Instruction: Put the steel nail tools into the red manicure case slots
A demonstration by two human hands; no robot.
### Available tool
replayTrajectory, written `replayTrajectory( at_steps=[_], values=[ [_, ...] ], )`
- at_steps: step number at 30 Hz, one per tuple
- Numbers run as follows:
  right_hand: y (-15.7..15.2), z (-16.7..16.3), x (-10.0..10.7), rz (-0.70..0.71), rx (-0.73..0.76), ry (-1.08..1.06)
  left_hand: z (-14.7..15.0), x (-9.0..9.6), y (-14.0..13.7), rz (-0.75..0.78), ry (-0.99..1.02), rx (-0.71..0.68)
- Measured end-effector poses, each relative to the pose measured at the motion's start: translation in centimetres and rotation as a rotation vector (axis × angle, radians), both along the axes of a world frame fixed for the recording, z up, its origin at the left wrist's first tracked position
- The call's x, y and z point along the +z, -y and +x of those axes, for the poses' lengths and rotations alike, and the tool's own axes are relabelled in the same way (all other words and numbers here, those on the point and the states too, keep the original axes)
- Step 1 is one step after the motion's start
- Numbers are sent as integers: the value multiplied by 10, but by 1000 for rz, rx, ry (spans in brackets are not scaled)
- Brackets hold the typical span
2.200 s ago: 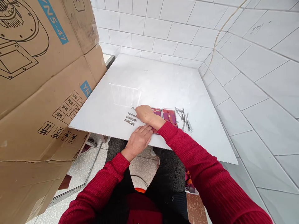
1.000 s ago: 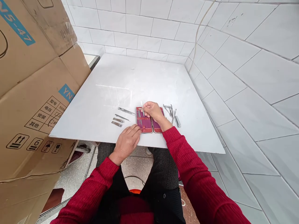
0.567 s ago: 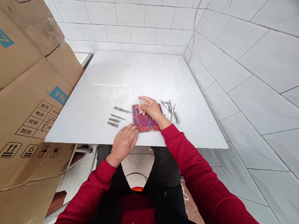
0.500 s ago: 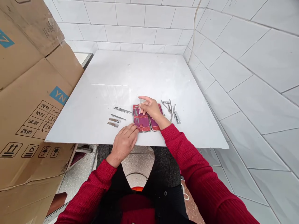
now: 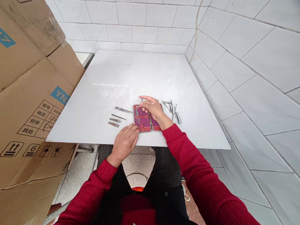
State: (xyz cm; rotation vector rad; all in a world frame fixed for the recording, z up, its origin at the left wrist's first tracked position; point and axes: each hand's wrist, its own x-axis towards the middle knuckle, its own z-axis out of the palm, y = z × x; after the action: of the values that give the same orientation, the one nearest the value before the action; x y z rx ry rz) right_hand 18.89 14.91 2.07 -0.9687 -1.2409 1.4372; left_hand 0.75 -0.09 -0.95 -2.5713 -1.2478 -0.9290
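Two red sleeves [image 5: 203,178] reach in from the near edge, dark trouser legs [image 5: 165,165] below; something orange [image 5: 137,188] on the floor [image 5: 138,161] between them, mostly hidden

Left hand [image 5: 125,140]: fingers side by side, resting on near-left corner of the open case [image 5: 145,123]; thumb out of sight, can't tell if they grip the rim

Case lies open on the counter [image 5: 112,68] near its front edge, purple lining, row of red loops, a couple of thin tools [image 5: 137,115] in the left half. Right hand [image 5: 151,107] is over it, thumb and fingers clamped on a slim metal tool [image 5: 142,100], roughly upright, index finger stretched out. That hand and wrist block much of the case's right half

Left of case: two nail clippers [image 5: 113,122] just beside each other, then a thin rod [image 5: 119,117], then a longer metal tool [image 5: 123,110] reaching almost to the case. Right: another clipper [image 5: 178,117], then nippers [image 5: 170,106], bunched with slim pieces, partly overlapping

Big cardboard box [image 5: 35,103] crowds the left side. Tiled wall [image 5: 131,17] at back and right, pale cable [image 5: 197,23] down the corner
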Motion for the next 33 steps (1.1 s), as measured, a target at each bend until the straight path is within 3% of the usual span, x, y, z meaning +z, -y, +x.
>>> replayTrajectory(
  at_steps=[20,33],
  values=[
    [3,-11,-15,316,-147,383,0,-1,0,-5,10,-3],
    [6,-13,-8,220,-125,419,0,-1,0,4,-5,5]
  ],
)
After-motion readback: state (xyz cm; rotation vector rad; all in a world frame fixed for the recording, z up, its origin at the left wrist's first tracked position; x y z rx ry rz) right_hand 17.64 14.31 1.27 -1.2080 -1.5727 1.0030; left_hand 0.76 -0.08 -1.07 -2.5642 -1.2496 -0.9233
